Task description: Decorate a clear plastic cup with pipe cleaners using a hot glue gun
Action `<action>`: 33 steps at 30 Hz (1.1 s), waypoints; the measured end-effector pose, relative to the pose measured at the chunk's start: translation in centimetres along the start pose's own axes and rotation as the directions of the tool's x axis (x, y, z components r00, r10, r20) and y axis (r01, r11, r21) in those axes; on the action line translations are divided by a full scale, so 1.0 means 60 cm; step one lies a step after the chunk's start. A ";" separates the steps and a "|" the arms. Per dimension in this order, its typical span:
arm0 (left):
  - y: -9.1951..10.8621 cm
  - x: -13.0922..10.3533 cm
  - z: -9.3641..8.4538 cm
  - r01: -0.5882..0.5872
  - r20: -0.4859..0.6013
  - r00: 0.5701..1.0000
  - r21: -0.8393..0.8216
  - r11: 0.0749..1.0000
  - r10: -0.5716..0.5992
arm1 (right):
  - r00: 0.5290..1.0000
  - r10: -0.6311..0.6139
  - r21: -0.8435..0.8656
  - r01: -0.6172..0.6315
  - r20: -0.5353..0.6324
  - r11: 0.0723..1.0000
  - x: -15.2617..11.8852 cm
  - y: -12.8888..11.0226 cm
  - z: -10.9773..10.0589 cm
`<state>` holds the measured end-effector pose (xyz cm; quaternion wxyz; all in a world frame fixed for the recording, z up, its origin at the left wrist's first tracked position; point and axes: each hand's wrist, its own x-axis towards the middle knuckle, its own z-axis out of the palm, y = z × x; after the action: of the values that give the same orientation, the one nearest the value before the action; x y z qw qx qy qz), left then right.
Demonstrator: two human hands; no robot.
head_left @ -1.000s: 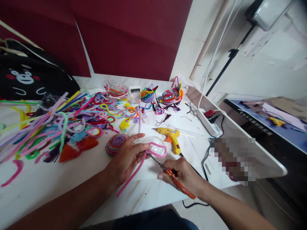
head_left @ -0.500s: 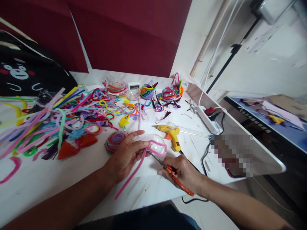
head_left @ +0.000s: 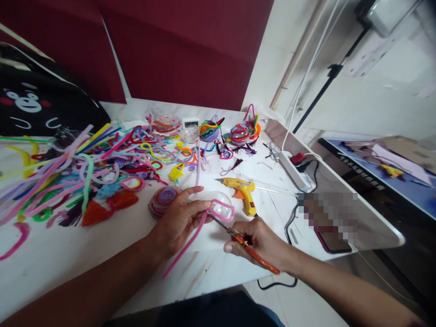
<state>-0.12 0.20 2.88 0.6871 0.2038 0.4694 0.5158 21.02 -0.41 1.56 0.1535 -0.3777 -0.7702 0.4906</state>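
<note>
My left hand [head_left: 177,218] pinches a pink pipe cleaner [head_left: 186,247] between thumb and fingers. One end is bent into an angular loop, and the long tail hangs down to the left. My right hand [head_left: 259,240] is closed around orange-handled long-nose pliers [head_left: 240,238], whose tips meet the pipe cleaner at my left fingertips. Whether the jaws are closed on it is too small to tell. Just behind the loop sits a clear plastic ball [head_left: 223,200]. A coiled multicoloured piece with a purple centre [head_left: 166,197] lies beside my left hand, partly hidden by it.
Left of my hands spreads a heap of colourful pipe cleaners [head_left: 102,163]. A yellow glue gun [head_left: 243,190] lies behind my right hand, its cord running down. Decorated balls [head_left: 209,131] stand at the back. On the right are a power strip [head_left: 296,170] and a raised panel edge [head_left: 361,204].
The pliers and my right hand have shifted very slightly right and down. The pink loop has moved slightly left; both hands keep their hold.
</note>
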 end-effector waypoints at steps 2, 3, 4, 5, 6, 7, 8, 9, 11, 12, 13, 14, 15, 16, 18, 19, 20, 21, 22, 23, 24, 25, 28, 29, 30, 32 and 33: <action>0.003 -0.001 0.004 0.012 -0.014 1.000 0.005 1.000 -0.012 | 1.000 0.013 -0.005 -0.013 0.007 1.000 -0.001 -0.001 -0.002; 0.005 -0.001 0.007 0.020 -0.025 0.999 0.006 1.000 -0.020 | 1.000 0.023 -0.010 -0.023 0.009 1.000 -0.001 -0.002 -0.003; 0.006 -0.002 0.008 0.025 -0.036 0.999 0.006 1.000 -0.025 | 0.999 0.035 -0.015 -0.035 0.011 0.999 -0.001 -0.003 -0.004; 0.007 -0.002 0.010 0.026 -0.044 0.999 0.004 1.000 -0.026 | 0.999 0.047 -0.019 -0.047 0.016 0.999 -0.001 -0.004 -0.005; 0.006 -0.002 0.010 0.023 -0.049 0.999 0.003 1.000 -0.023 | 0.998 0.057 -0.022 -0.056 0.020 0.998 -0.001 -0.006 -0.006; 0.006 -0.002 0.010 0.020 -0.049 0.999 0.003 1.000 -0.020 | 0.998 0.062 -0.027 -0.061 0.025 0.998 -0.001 -0.007 -0.007; 0.005 -0.002 0.009 0.016 -0.049 0.999 0.002 1.000 -0.016 | 0.998 0.063 -0.033 -0.062 0.027 0.998 0.000 -0.009 -0.007; 0.004 -0.001 0.008 0.011 -0.047 0.999 0.001 1.000 -0.011 | 0.998 0.064 -0.038 -0.062 0.029 0.997 0.000 -0.010 -0.008; 0.001 0.000 0.006 -0.001 -0.040 0.999 0.000 1.000 0.001 | 0.997 0.070 -0.046 -0.069 0.030 0.997 0.000 -0.013 -0.010; 0.001 0.000 0.005 -0.005 -0.038 0.999 -0.002 1.000 0.005 | 0.997 0.076 -0.044 -0.074 0.032 0.996 0.001 -0.015 -0.010; 0.000 0.000 0.005 -0.008 -0.038 0.999 -0.005 1.000 0.008 | 0.996 0.081 -0.037 -0.080 0.037 0.996 0.002 -0.016 -0.011; 0.000 0.000 0.005 -0.008 -0.042 0.999 -0.007 1.000 0.007 | 0.995 0.085 -0.025 -0.084 0.046 0.996 0.003 -0.017 -0.012; 0.000 0.000 0.005 -0.009 -0.046 0.999 -0.010 1.000 0.008 | 0.994 0.087 -0.010 -0.087 0.058 0.996 0.003 -0.019 -0.014; -0.001 0.001 0.005 -0.012 -0.049 0.999 -0.013 1.000 0.011 | 0.993 0.089 0.007 -0.090 0.072 0.996 0.004 -0.020 -0.015; -0.002 0.001 0.004 -0.024 -0.046 0.999 -0.015 1.000 0.024 | 0.991 0.097 0.039 -0.102 0.096 0.994 0.006 -0.023 -0.019; -0.004 0.002 0.003 -0.032 -0.040 0.999 -0.015 0.999 0.032 | 0.989 0.101 0.056 -0.108 0.107 0.993 0.007 -0.025 -0.020; -0.005 0.002 0.003 -0.038 -0.034 0.999 -0.016 0.999 0.038 | 0.988 0.103 0.072 -0.112 0.116 0.991 0.008 -0.027 -0.022; -0.006 0.003 0.002 -0.043 -0.031 0.999 -0.015 0.999 0.042 | 0.987 0.103 0.086 -0.114 0.124 0.990 0.009 -0.028 -0.024; -0.008 0.003 0.001 -0.044 -0.029 0.999 -0.014 0.999 0.044 | 0.986 0.101 0.099 -0.114 0.130 0.989 0.009 -0.029 -0.025; -0.009 0.003 0.000 -0.047 -0.026 0.999 -0.014 0.999 0.046 | 0.986 0.099 0.111 -0.115 0.138 0.987 0.010 -0.030 -0.026; -0.010 0.004 -0.001 -0.049 -0.024 0.999 -0.011 0.999 0.048 | 0.985 0.096 0.121 -0.114 0.145 0.986 0.010 -0.030 -0.027; -0.010 0.004 -0.001 -0.053 -0.022 0.998 -0.008 0.999 0.053 | 0.984 0.094 0.131 -0.115 0.152 0.985 0.011 -0.030 -0.028; -0.010 0.003 -0.001 -0.061 -0.012 0.998 0.011 0.998 0.061 | 0.982 0.071 0.155 -0.099 0.175 0.983 0.014 -0.027 -0.032; -0.009 0.002 -0.001 -0.061 -0.011 0.998 0.016 0.998 0.061 | 0.982 0.054 0.161 -0.084 0.181 0.983 0.016 -0.025 -0.033; -0.009 0.002 -0.001 -0.060 -0.009 0.998 0.020 0.998 0.060 | 0.982 0.037 0.163 -0.067 0.183 0.984 0.017 -0.023 -0.035; -0.009 0.001 -0.001 -0.057 -0.003 0.998 0.020 0.998 0.057 | 0.983 0.004 0.167 -0.035 0.184 0.985 0.020 -0.019 -0.036; -0.009 0.001 -0.002 -0.057 0.001 0.998 0.018 0.998 0.057 | 0.983 -0.008 0.170 -0.024 0.182 0.985 0.021 -0.017 -0.036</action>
<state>0.04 0.05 2.38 0.6703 0.2234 0.4679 0.5309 21.07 1.66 3.30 0.1126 -0.3197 -0.7343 0.5881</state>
